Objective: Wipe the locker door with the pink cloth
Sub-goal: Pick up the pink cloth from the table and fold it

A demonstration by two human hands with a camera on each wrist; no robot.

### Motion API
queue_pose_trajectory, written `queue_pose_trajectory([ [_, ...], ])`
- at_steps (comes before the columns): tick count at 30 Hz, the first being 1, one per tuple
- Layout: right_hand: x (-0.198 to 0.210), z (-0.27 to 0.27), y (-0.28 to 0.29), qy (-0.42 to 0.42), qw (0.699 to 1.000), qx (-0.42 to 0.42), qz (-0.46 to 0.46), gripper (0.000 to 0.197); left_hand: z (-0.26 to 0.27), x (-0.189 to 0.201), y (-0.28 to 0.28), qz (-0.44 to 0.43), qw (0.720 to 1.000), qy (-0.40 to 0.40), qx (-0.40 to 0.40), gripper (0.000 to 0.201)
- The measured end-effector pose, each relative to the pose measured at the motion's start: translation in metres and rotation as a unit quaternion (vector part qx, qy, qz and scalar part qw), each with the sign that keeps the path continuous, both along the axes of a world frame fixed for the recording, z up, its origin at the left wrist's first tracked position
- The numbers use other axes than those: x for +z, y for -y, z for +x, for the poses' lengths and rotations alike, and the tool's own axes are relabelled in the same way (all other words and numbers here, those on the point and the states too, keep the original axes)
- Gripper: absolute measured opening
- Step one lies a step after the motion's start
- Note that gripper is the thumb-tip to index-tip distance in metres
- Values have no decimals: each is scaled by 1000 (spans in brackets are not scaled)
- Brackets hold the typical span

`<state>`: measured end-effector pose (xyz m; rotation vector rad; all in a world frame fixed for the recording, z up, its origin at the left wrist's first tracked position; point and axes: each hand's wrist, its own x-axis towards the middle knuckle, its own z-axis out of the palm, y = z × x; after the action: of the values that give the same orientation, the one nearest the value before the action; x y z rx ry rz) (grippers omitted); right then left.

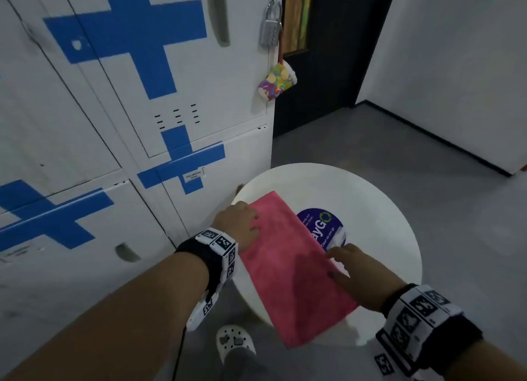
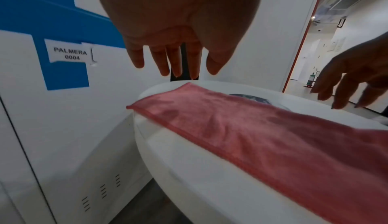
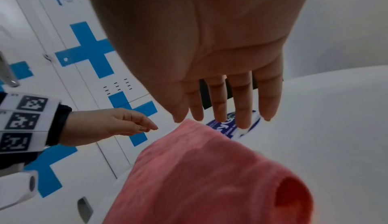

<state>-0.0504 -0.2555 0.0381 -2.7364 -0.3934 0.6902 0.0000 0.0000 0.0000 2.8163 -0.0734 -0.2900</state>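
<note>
A pink cloth (image 1: pixel 291 266) (image 2: pixel 252 128) (image 3: pixel 199 169), folded into a long strip, lies across the round white table (image 1: pixel 370 203) (image 2: pixel 189 177) and overhangs its near edge. My left hand (image 1: pixel 239 220) (image 2: pixel 176 61) (image 3: pixel 109 124) hovers over the cloth's far left edge, fingers straight, holding nothing. My right hand (image 1: pixel 359 269) (image 3: pixel 222 104) (image 2: pixel 352 78) hangs over the cloth's right edge, fingers spread and empty. The white locker door (image 1: pixel 182 101) (image 2: pixel 42 111) (image 3: pixel 88 48) with blue crosses stands to the left of the table.
A padlock (image 1: pixel 271 24) and a colourful cup-shaped pouch (image 1: pixel 278 81) hang at the locker's right edge. A purple sticker (image 1: pixel 322 223) is on the tabletop. A dark door (image 1: pixel 328 66) is behind the table. My white shoe (image 1: pixel 233 340) is on the grey floor.
</note>
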Motion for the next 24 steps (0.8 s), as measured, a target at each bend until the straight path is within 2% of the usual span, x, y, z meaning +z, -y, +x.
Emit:
queue_pose_trajectory([
  [4, -20, -1, 2, -9, 999, -28, -24, 36, 15, -18, 0, -13, 998, -35, 42, 50],
  [7, -36, -4, 5, -1, 998, -48, -45, 36, 26, -30, 5, 11, 997, -62, 54, 57],
  [11, -39, -5, 6, -22, 997, -63, -33, 27, 34, -33, 9, 54, 995, -54, 62, 56],
  [15, -33, -2, -4, -29, 997, -74, 10, 19, 36, -23, 9, -2, 991, -113, 68, 32],
  [18, -25, 2, -13, -5, 996, -69, 53, 18, 29, -3, 10, -73, 988, -116, 66, 13],
  [21, -10, 5, -23, 36, 996, -34, 79, 19, 14, 12, 4, -123, 987, -90, 59, 23],
  [24, 8, 3, -31, 52, 994, -7, 91, 39, -9, 29, -11, -188, 975, -81, 86, 20],
])
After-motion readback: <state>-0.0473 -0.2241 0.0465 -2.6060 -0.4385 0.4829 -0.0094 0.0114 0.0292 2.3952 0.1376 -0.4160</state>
